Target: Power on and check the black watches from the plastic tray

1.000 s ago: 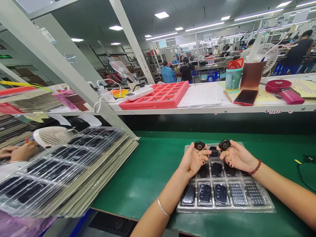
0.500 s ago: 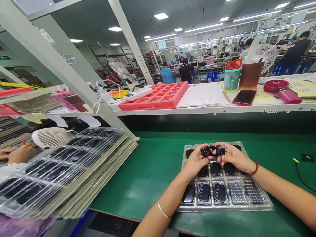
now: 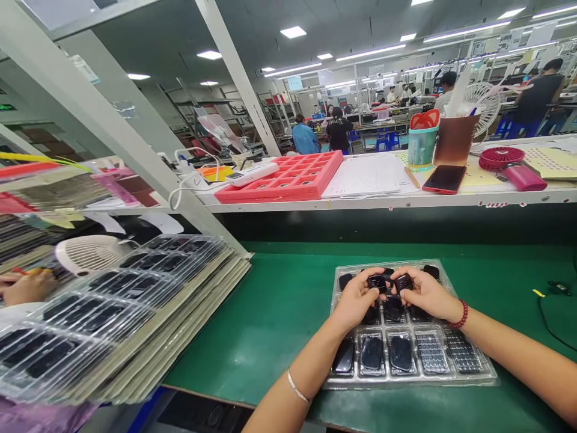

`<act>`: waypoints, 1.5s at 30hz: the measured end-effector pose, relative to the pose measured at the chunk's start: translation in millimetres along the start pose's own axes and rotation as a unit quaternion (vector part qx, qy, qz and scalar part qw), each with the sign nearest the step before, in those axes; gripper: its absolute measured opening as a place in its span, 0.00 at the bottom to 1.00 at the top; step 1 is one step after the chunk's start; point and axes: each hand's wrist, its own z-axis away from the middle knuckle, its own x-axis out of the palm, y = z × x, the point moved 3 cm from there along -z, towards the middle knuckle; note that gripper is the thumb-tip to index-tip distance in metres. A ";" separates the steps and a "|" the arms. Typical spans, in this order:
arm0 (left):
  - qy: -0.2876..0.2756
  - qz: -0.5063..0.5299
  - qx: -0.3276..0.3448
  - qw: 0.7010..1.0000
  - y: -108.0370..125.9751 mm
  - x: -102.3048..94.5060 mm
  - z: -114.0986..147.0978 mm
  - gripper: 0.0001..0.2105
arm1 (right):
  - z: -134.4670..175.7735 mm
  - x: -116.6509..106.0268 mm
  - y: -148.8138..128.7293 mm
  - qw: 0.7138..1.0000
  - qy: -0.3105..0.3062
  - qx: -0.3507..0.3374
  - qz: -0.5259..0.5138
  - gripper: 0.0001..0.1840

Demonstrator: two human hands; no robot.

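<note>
Over the far half of a clear plastic tray, my left hand pinches a small black glossy square piece between thumb and fingers. My right hand grips a second glossy black square piece, close beside the first. What these pieces are exactly I cannot make out. In the tray's pockets lie more dark rounded pieces, such as the black piece in the near row. Two near-row pockets at the right show only bare ridged plastic. My hands hide part of the middle and far rows.
Stacked trays of dark pieces rise at the left, with a co-worker's hand beyond. A shelf above the green bench bears a red foam tray, papers, a phone and a pink fan. A black cable lies right.
Both hands stay over the tray, each still holding its piece. The pieces have tilted, and the right one has dropped slightly. The co-worker's hand at the left has shifted a little.
</note>
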 end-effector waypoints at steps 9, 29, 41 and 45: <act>-0.001 -0.004 0.000 1.000 0.7 1.6 0.4 0.21 | -0.1 0.0 0.1 1.000 0.002 -0.010 0.017 0.18; -0.007 -0.009 0.007 1.000 1.4 3.6 -0.7 0.24 | -0.1 -0.3 -1.3 0.999 0.009 -0.016 0.035 0.17; -0.001 -0.035 0.016 0.999 6.3 3.3 0.6 0.12 | 1.2 -1.4 -1.3 0.999 0.007 -0.002 0.051 0.13; -0.009 -0.044 0.018 0.999 5.0 3.2 0.5 0.13 | 1.5 -1.3 -2.8 0.999 0.002 0.004 0.048 0.13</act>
